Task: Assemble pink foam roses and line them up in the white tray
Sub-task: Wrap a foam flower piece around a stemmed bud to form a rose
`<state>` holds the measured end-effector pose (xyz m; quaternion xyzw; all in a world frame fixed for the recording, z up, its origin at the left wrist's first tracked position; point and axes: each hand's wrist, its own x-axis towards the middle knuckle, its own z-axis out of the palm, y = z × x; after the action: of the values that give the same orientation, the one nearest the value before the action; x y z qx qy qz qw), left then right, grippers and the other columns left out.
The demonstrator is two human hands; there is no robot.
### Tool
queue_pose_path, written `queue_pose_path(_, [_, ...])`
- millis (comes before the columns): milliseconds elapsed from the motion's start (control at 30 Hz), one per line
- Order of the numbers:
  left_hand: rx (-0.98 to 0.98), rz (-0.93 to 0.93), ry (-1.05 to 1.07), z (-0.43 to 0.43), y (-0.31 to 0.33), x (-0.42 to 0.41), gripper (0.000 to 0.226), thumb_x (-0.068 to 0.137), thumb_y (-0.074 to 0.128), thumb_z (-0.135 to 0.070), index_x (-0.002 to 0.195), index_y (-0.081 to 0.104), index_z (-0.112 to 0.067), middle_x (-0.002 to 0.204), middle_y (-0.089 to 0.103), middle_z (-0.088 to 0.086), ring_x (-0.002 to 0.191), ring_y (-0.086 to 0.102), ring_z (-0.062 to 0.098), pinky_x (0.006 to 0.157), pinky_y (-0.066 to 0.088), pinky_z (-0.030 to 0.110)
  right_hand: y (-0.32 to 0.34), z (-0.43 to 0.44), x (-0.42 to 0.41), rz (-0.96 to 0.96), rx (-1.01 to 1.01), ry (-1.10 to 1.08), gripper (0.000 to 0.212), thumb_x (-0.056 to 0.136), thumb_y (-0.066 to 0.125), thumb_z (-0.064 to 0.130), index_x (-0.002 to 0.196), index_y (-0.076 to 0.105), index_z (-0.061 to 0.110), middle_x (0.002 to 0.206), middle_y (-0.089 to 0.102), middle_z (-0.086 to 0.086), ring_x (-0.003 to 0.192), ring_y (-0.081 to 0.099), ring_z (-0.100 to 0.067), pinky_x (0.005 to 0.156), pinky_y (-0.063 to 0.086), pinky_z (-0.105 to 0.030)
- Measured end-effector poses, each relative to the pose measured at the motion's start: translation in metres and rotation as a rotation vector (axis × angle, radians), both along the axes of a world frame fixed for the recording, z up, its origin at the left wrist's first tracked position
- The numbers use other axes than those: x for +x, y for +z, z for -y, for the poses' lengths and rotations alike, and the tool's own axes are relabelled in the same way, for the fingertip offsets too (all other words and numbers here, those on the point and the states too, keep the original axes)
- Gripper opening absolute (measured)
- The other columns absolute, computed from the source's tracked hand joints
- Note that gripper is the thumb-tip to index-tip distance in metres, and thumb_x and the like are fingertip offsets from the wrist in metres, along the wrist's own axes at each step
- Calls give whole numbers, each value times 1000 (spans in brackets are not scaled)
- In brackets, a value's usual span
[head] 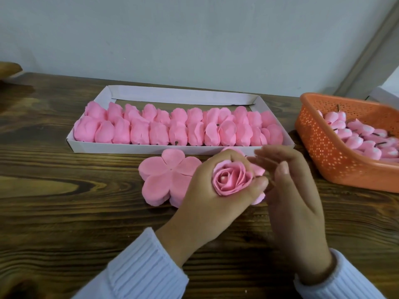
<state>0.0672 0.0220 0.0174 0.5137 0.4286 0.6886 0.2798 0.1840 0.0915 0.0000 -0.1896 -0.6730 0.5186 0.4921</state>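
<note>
My left hand grips a pink foam rose, its fingers curled round the petals with the bloom facing up. Just to the right, my right hand is open, fingers straight, its fingertips beside the rose. Flat five-lobed pink petal stacks lie on the table under and left of my hands. Behind them the white tray holds two rows of several finished pink roses.
An orange perforated basket at the right holds several pink rose buds on dark stems. The dark wooden table stretches to the left. A grey wall stands behind the tray.
</note>
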Motion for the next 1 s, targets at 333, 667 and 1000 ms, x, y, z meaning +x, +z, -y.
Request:
queue_pose_path(333, [-44, 36, -93, 0, 1, 0, 13, 77, 72, -21, 86, 63, -19, 117, 64, -2, 73, 63, -3, 60, 45, 6, 13, 1, -9, 76, -705, 643, 33, 84, 64, 39, 97, 70, 9, 72, 52, -18, 64, 54, -22, 56, 38, -27])
queue_pose_path(667, [-93, -35, -15, -3, -4, 0, 16, 71, 77, -14, 86, 71, -18, 105, 68, -4, 105, 63, 7, 89, 50, 23, 9, 0, -6, -87, -731, 789, 41, 86, 68, 13, 125, 61, 4, 125, 63, -14, 120, 58, -24, 101, 47, -40])
queue_pose_path(1000, [-91, -77, -77, 0, -1, 1, 12, 75, 75, -11, 86, 71, -7, 103, 69, -1, 105, 62, 7, 90, 46, 18, 8, -1, -3, -68, -765, 820, 35, 81, 75, 22, 114, 69, 13, 117, 68, -6, 114, 63, -19, 87, 54, -31])
